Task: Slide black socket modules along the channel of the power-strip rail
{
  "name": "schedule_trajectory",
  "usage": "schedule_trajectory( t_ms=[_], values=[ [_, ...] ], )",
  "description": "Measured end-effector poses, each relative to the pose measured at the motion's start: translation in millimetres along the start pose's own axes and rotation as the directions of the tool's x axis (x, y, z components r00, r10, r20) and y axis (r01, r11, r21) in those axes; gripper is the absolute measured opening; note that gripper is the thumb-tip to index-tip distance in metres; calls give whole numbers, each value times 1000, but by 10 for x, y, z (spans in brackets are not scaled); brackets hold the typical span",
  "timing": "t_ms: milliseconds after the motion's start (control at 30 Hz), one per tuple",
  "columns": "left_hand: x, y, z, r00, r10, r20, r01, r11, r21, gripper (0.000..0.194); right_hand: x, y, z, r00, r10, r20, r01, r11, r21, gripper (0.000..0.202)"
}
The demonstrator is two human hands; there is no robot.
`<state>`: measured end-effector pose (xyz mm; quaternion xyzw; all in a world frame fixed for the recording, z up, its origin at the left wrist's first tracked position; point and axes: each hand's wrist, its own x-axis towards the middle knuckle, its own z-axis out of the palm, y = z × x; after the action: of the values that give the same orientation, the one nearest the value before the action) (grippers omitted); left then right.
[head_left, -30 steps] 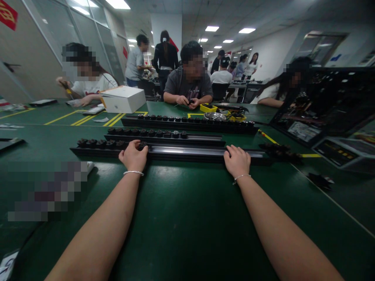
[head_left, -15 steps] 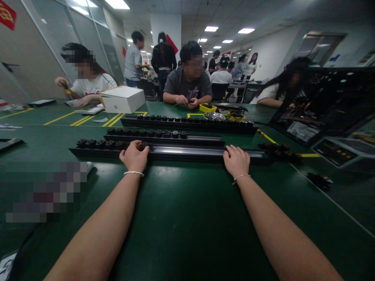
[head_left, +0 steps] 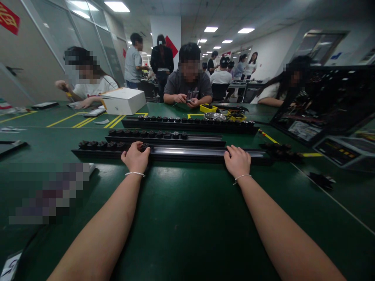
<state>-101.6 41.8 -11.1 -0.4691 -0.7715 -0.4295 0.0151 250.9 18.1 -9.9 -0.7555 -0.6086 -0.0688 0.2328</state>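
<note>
Both forearms reach forward from the near edge, slightly bent inward, wrists low, in practically the same pose as half a second ago; the view alone has shifted a touch. The left hand [head_left: 136, 157] is half closed, back upward, thumb and fingers curved over the near rail [head_left: 187, 151] beside a dark round part [head_left: 144, 147]; whether it pinches that part cannot be told. The right hand [head_left: 238, 160], loosely bent and palm down, lies on the same rail, well apart from the left; whether it grips the rail is unclear. Left of the left hand, more dark parts [head_left: 101, 146] sit along this rail. Just beyond the hands lies a shorter rail [head_left: 205, 138], then a longer one [head_left: 187, 124], both carrying similar parts. Farther off, between the hands, the person opposite [head_left: 187, 86], earlier turned aside, now bows their head over a small item.
</note>
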Motion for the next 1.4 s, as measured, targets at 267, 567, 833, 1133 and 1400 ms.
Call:
schedule_trajectory(
  t_ms=[267,567,833,1133,1400],
  values=[
    [-2,-4,-3,1000,12,17,-12,1000,5,30,-5,-3,-6,1000,-4,-1,4,1000,11,50],
    [-23,7,8,998,51,23,-50,998,-41,30,-7,3,22,1000,-3,-28,3,1000,6,49],
    [-28,20,24,997,58,49,-56,998,-36,30,-2,12,33,999,-5,-34,5,1000,-3,49],
    [-32,23,19,997,52,61,-50,998,-34,30,5,5,1,1000,-5,-3,5,1000,0,49],
    [-31,13,47,995,72,76,-68,996,-59,30,-3,8,10,1000,-6,-8,6,1000,2,50]
  ],
)
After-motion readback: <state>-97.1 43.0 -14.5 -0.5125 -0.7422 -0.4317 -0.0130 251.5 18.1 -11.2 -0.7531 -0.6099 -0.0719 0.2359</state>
